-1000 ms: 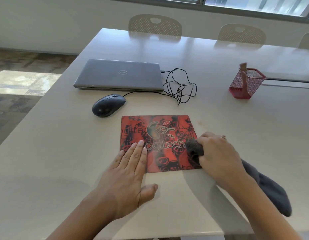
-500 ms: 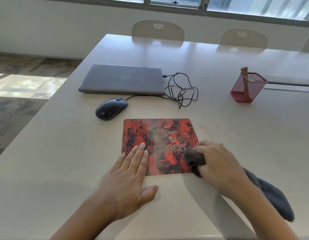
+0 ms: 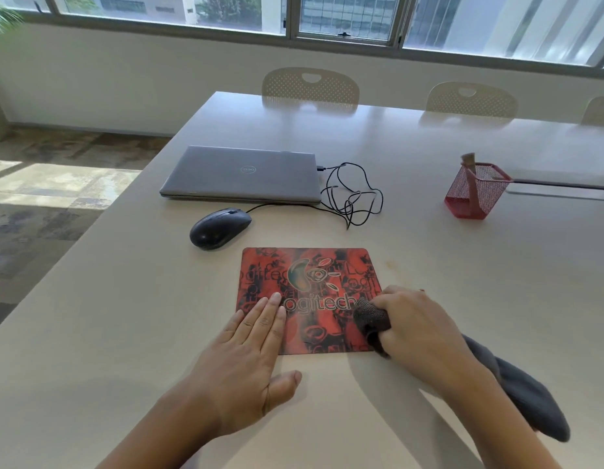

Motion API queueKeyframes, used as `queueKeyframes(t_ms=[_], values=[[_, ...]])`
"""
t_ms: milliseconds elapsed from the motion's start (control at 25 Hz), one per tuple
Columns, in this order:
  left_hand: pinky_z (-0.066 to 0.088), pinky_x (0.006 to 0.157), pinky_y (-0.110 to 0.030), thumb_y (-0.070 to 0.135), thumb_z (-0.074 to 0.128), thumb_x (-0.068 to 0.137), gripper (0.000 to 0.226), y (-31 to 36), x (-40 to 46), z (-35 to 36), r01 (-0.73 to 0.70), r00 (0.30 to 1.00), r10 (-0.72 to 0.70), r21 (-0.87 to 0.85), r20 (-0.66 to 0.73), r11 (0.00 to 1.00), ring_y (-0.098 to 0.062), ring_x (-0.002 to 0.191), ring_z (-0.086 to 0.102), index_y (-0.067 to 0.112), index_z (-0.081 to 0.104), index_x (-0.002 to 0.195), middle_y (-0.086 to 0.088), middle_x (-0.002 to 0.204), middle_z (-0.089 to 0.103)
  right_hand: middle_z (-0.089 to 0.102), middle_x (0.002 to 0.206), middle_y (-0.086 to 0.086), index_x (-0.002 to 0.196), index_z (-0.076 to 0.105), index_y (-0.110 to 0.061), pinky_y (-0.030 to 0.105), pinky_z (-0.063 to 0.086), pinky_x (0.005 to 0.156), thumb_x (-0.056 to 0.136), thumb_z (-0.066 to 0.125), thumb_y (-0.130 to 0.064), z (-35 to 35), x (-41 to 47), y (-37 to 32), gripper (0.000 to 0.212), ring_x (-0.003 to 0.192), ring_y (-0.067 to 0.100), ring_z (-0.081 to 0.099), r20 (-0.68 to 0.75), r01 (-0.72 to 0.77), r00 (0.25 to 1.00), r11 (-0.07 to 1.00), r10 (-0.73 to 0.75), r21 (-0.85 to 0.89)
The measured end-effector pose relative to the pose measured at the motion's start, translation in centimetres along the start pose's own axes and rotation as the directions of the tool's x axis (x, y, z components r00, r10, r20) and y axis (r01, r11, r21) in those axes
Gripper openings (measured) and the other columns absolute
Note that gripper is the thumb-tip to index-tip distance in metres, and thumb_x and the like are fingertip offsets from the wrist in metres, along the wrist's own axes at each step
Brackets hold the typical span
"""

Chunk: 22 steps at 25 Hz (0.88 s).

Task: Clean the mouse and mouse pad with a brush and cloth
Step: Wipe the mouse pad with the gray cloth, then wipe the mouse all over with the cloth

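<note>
A red and black Logitech mouse pad (image 3: pixel 314 275) lies flat on the pale table in front of me. My left hand (image 3: pixel 249 353) rests flat, fingers together, on the pad's near left corner. My right hand (image 3: pixel 419 330) is closed around a dark grey cloth (image 3: pixel 371 319), which presses on the pad's near right part; the cloth's loose end (image 3: pixel 527 397) trails back under my forearm. A black wired mouse (image 3: pixel 219 228) sits on the table beyond the pad's far left corner. A brush handle (image 3: pixel 469 164) sticks out of a red mesh holder.
A shut grey laptop (image 3: pixel 243 174) lies behind the mouse, with a tangled black cable (image 3: pixel 354 194) beside it. The red mesh holder (image 3: pixel 475 194) stands at the right. Chairs (image 3: pixel 310 86) line the table's far edge. The table's left edge (image 3: pixel 100 228) drops to the floor.
The view has tilted upward, showing more of the windows. My right hand with the cloth has slid slightly toward the pad's near right edge. The left hand stays flat on the pad.
</note>
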State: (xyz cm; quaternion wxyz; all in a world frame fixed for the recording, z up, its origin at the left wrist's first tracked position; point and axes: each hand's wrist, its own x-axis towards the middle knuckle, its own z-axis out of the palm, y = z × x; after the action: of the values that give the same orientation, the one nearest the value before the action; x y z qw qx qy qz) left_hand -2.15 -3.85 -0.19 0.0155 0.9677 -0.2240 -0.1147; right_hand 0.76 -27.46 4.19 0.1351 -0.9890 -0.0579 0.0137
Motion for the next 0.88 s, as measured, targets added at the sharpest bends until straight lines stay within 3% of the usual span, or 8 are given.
queueKeyframes(t_ms=[80, 200, 320, 440, 520, 560, 680, 880], values=[[-0.023, 0.112, -0.030, 0.069, -0.013, 0.072, 0.082, 0.1, 0.0, 0.0, -0.009, 1.000, 0.009, -0.001, -0.019, 1.000, -0.013, 0.132, -0.041, 0.018, -0.037, 0.133, 0.003, 0.141, -0.047, 0.058, 0.102, -0.007, 0.096, 0.066, -0.023, 0.030, 0.046, 0.073, 0.076, 0.058, -0.015, 0.1, 0.6, -1.0, 0.023, 0.094, 0.022, 0.055, -0.071, -0.015, 0.997, 0.998, 0.011, -0.064], [-0.021, 0.112, -0.028, 0.069, -0.009, 0.077, 0.082, -0.1, 0.2, 0.1, -0.024, 0.999, 0.023, -0.016, -0.039, 1.000, -0.011, 0.135, -0.038, 0.019, -0.033, 0.137, 0.004, 0.145, -0.042, 0.056, 0.105, -0.007, 0.101, 0.064, -0.024, 0.029, 0.043, 0.074, 0.077, 0.056, -0.014, 1.2, 0.4, -2.8, 0.027, 0.097, 0.022, 0.054, -0.064, 0.139, 0.987, 0.984, -0.147, -0.112], [0.002, 0.117, -0.026, 0.070, -0.001, 0.078, 0.090, -1.6, 0.8, -0.8, -0.049, 0.988, 0.031, -0.112, -0.149, 0.992, -0.012, 0.146, -0.004, 0.018, -0.004, 0.151, 0.000, 0.160, -0.006, 0.057, 0.096, -0.009, 0.089, 0.065, -0.023, 0.029, 0.041, 0.068, 0.070, 0.059, -0.015, 0.6, 0.2, -2.4, 0.021, 0.090, 0.022, 0.054, 0.043, 0.201, 0.978, 0.979, -0.203, 0.032], [0.034, 0.101, -0.037, 0.065, 0.032, 0.079, 0.081, -5.7, 3.7, -2.9, 0.181, 0.856, -0.301, -0.302, -0.419, 0.936, -0.027, 0.123, 0.035, 0.011, 0.032, 0.139, -0.010, 0.136, 0.036, 0.061, 0.096, -0.009, 0.089, 0.068, -0.022, 0.034, 0.047, 0.075, 0.070, 0.060, -0.018, -0.7, 0.3, -1.4, 0.020, 0.090, 0.023, 0.055, 0.041, 0.153, 0.987, 0.984, -0.157, 0.090], [0.034, 0.099, -0.040, 0.053, 0.059, 0.078, 0.073, -9.6, 6.3, -4.3, 0.387, 0.718, -0.571, -0.455, -0.397, 0.802, -0.033, 0.119, 0.038, 0.006, 0.039, 0.131, -0.015, 0.127, 0.039, 0.063, 0.097, -0.008, 0.090, 0.069, -0.021, 0.035, 0.047, 0.078, 0.073, 0.062, -0.016, -1.3, 0.4, -1.5, 0.020, 0.090, 0.023, 0.056, -0.007, 0.156, 0.988, 0.983, -0.156, 0.095], [0.033, 0.100, -0.040, 0.052, 0.067, 0.075, 0.076, -11.2, 7.4, -4.7, 0.460, 0.695, -0.638, -0.477, -0.332, 0.749, -0.034, 0.121, 0.037, 0.005, 0.040, 0.129, -0.016, 0.126, 0.039, 0.064, 0.096, -0.007, 0.089, 0.070, -0.021, 0.035, 0.047, 0.078, 0.073, 0.062, -0.014, -1.4, 0.4, -1.8, 0.019, 0.089, 0.023, 0.056, -0.026, 0.165, 0.986, 0.980, -0.164, 0.112], [0.037, 0.096, -0.039, 0.067, 0.070, 0.064, 0.084, -13.7, 9.6, -4.6, 0.530, 0.691, -0.675, -0.454, -0.259, 0.717, -0.031, 0.118, 0.039, 0.008, 0.046, 0.120, -0.012, 0.121, 0.043, 0.063, 0.093, -0.008, 0.086, 0.070, -0.020, 0.035, 0.046, 0.076, 0.072, 0.063, -0.013, -1.5, 0.3, -2.2, 0.017, 0.085, 0.021, 0.056, -0.048, 0.186, 0.982, 0.970, -0.181, 0.155], [0.041, 0.079, -0.033, 0.061, 0.072, 0.064, 0.065, -14.1, 10.0, -4.2, 0.400, 0.650, -0.638, -0.527, -0.414, 0.750, -0.027, 0.102, 0.049, 0.013, 0.056, 0.106, -0.004, 0.103, 0.051, 0.064, 0.092, -0.011, 0.085, 0.070, -0.023, 0.031, 0.045, 0.075, 0.072, 0.064, -0.010, -1.6, 0.6, -2.5, 0.019, 0.084, 0.017, 0.055, -0.070, 0.190, 0.981, 0.964, -0.180, 0.185]])
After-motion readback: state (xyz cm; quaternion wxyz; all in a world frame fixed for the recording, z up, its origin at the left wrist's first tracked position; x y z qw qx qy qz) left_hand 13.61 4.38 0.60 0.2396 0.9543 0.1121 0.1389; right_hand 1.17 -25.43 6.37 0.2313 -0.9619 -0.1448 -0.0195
